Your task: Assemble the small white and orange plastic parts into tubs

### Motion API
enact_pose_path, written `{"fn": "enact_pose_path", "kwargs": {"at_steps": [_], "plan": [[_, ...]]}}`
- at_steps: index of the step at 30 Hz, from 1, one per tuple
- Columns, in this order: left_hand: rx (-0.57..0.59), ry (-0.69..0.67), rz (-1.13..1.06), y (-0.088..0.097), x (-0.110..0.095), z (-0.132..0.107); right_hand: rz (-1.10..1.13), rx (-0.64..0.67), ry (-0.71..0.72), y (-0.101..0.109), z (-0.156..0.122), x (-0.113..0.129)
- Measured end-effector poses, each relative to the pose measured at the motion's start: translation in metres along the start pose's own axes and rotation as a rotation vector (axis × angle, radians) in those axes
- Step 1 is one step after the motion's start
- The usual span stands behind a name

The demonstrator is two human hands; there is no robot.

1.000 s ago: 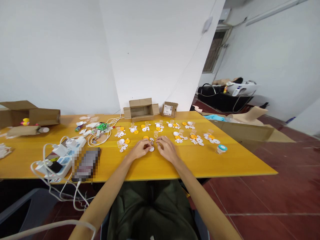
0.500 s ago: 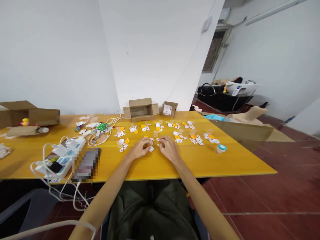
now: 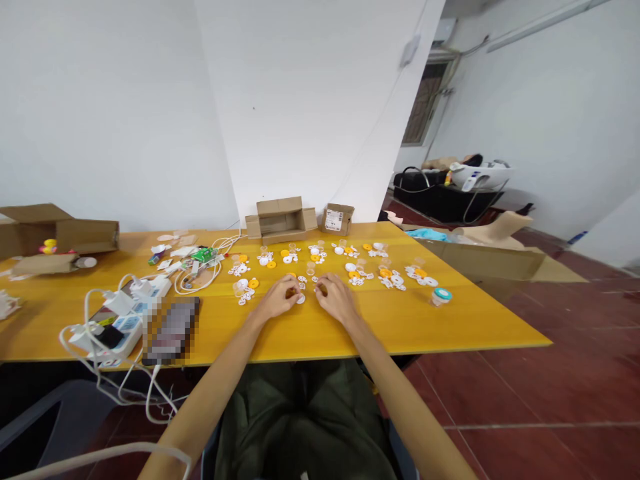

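Observation:
My left hand (image 3: 279,297) rests low over the table, thumb and fingers curled together in a pinch. Whatever it may hold is hidden or too small to name. Facing it, my right hand (image 3: 336,298) is also closed, fingertips bent toward the thumb; I cannot make out anything in them. A round white disc (image 3: 301,299) lies by the left fingertips. Just beyond, between the hands, are small white perforated discs (image 3: 302,279). A small clear cup (image 3: 311,269) stands behind these. Part of a yellow disc (image 3: 292,274) shows past the left hand.
Several clusters of white and yellow discs (image 3: 354,274) with clear cups spread around. A teal-lidded jar (image 3: 441,296) stands right. On the left lie a phone (image 3: 173,330), a power strip (image 3: 131,320) and cables. An open cardboard box (image 3: 281,223) and a smaller box (image 3: 338,219) stand behind.
The view has shifted very slightly. Both hands stay in nearly the same place, with only small finger movement; nothing visibly taken up or let go.

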State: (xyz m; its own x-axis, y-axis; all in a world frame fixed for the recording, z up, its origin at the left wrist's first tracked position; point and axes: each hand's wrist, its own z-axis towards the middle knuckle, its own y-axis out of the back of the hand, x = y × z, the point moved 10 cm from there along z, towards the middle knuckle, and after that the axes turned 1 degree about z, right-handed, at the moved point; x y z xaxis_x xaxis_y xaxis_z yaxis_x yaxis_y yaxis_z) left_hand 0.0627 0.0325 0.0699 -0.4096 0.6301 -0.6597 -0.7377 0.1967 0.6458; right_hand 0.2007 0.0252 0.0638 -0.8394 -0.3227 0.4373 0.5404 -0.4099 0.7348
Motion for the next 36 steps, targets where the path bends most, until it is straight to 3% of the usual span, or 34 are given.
{"fn": "enact_pose_path", "kwargs": {"at_steps": [8, 22, 36], "plan": [[-0.009, 0.001, -0.029, 0.002, -0.004, 0.002, 0.065, -0.039, 0.1, -0.003, -0.002, -0.003], [0.069, 0.015, -0.092, -0.007, 0.004, -0.002, 0.131, 0.008, 0.1, -0.009, 0.001, -0.005], [0.065, 0.034, -0.103, -0.007, 0.008, -0.002, 0.186, 0.01, 0.106, -0.01, 0.002, -0.004]]}}
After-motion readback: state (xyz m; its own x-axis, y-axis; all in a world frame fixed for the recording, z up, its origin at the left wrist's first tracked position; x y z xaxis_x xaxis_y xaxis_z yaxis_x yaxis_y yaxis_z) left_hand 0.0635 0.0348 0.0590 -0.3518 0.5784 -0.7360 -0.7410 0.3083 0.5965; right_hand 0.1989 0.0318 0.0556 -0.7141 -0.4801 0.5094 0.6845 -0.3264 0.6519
